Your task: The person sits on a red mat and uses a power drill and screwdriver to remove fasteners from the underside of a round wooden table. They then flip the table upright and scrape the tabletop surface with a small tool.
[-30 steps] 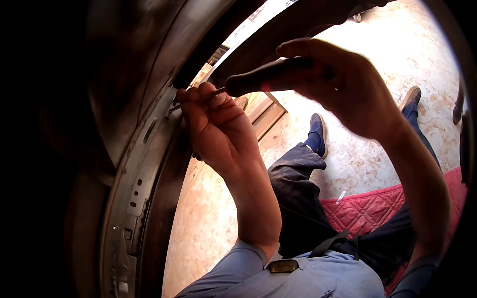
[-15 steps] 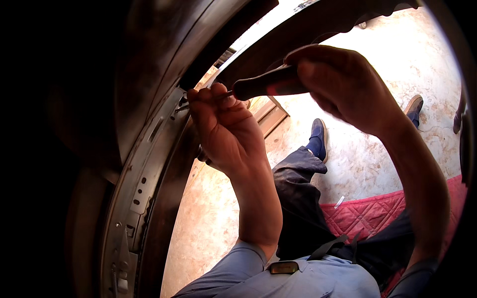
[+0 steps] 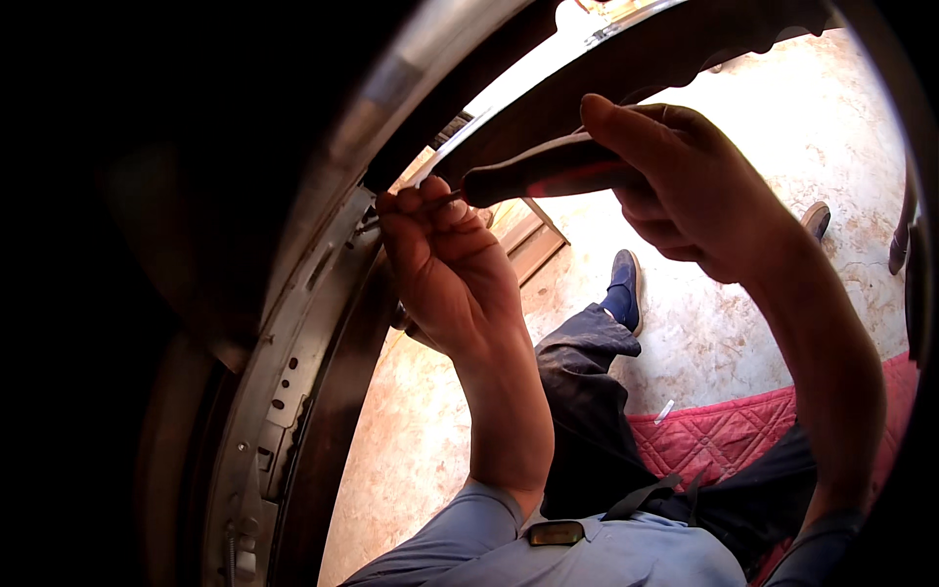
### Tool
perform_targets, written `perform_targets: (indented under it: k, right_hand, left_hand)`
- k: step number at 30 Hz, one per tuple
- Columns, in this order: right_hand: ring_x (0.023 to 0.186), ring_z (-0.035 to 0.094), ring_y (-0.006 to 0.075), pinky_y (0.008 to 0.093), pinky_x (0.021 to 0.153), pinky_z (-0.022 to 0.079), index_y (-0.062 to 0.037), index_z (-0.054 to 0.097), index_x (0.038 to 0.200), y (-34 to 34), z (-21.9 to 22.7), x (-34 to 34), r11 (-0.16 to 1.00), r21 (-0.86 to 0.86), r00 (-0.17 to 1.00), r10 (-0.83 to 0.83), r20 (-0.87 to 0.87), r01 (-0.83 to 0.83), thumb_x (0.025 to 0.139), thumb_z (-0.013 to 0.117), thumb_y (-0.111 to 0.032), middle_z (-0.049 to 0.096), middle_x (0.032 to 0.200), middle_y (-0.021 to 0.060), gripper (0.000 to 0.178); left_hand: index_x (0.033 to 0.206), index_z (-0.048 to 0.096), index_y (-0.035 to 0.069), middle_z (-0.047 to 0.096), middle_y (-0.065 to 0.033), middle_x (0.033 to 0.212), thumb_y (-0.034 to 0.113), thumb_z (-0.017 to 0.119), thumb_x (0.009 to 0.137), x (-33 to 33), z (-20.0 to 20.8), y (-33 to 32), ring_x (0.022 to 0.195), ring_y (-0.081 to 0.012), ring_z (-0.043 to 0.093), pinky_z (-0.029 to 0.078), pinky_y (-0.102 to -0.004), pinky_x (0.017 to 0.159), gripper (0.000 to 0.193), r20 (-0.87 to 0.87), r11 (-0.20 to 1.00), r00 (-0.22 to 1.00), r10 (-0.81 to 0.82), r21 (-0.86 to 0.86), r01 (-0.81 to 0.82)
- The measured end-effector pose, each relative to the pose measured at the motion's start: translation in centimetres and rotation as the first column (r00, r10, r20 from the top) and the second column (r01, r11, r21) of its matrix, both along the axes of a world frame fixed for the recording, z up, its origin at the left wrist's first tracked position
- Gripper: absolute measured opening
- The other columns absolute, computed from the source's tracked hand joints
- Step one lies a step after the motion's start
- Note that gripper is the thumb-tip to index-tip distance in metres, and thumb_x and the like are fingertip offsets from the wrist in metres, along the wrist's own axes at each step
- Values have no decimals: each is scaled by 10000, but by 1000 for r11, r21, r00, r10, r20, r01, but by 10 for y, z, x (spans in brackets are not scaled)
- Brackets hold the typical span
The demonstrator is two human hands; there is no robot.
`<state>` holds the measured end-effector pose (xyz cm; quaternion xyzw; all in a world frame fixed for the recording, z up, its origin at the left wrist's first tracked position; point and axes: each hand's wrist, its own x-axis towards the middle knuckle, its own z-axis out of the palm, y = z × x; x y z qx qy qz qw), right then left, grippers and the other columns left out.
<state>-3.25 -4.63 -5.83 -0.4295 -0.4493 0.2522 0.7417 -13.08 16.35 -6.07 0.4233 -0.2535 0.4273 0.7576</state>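
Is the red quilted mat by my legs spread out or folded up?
Spread out: the mat lies flat in a wide strip across the floor; your legs hide part.

A black-and-red screwdriver (image 3: 538, 172) is slanting leftward, its thin shaft (image 3: 446, 201) pointing toward a perforated grey metal rail (image 3: 303, 335).

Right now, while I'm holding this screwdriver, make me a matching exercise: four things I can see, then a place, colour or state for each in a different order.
Things:
1. Screwdriver handle
2. Slotted rail
3. Quilted cloth
4. Left fingers

Matches:
A. Red, with diamond stitching
B. Touching the thin shaft
C. Metallic grey, left of the left hand
D. Dark with red, held in the right fingers

Right pairs: 1-D, 2-C, 3-A, 4-B
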Motion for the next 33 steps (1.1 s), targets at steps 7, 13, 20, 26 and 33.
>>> perform_targets:
  k: [7, 13, 20, 26, 33]
  right_hand:
    - [646, 613, 149, 305, 549, 514, -143, 690, 1159, 1, -22, 11, 535, 740, -206, -735, 646, 407, 795, 774, -210, 674, 930, 31, 380]
    - [335, 366, 50, 223, 340, 278, -3, 665, 1175, 17, -22, 10, 981, -102, 972, 146, -184, -167, 1040, 467, -437, 501, 494, -22, 497]
    - [828, 668, 107, 250, 689, 557, -87, 642, 1221, 5, -14, 9, 725, 544, 177, -655, 735, 423, 921, 671, -82, 700, 964, 67, 302]
    - [499, 505, 41, 238, 413, 384, -2, 664, 1113, 3, 2, 5, 972, -179, 954, -95, 283, 150, 981, 609, -282, 537, 608, 7, 315]
    - [497, 557, 96, 250, 427, 445, -114, 682, 1141, 21, -18, 12, 547, 735, -46, -789, 612, 400, 856, 741, -297, 590, 677, 13, 344]
  left_hand:
    - [979, 603, 32, 668, -89, 935, 146, 580, 991, -3, 5, -6, 729, -98, 617, 520, -182, 653, 117, 32, 994, 998, -54, -88, 57]
    - [1031, 654, 81, 705, -26, 945, 192, 593, 991, 0, -6, -4, 829, -145, 679, 538, -227, 657, 133, 7, 997, 997, 78, -11, -78]
    - [1003, 626, 34, 683, -88, 920, 129, 593, 977, -1, 2, 0, 845, -161, 660, 540, -235, 699, 103, 81, 996, 994, -73, -36, 76]
    - [1047, 615, 26, 696, -103, 942, 122, 574, 993, 6, -3, -17, 845, -144, 662, 538, -231, 702, 117, 58, 998, 997, -40, -40, 42]
    - [994, 639, 33, 705, -109, 903, 133, 586, 987, -1, -7, -7, 798, -142, 670, 551, -220, 703, 114, 51, 997, 996, -67, -35, 69]
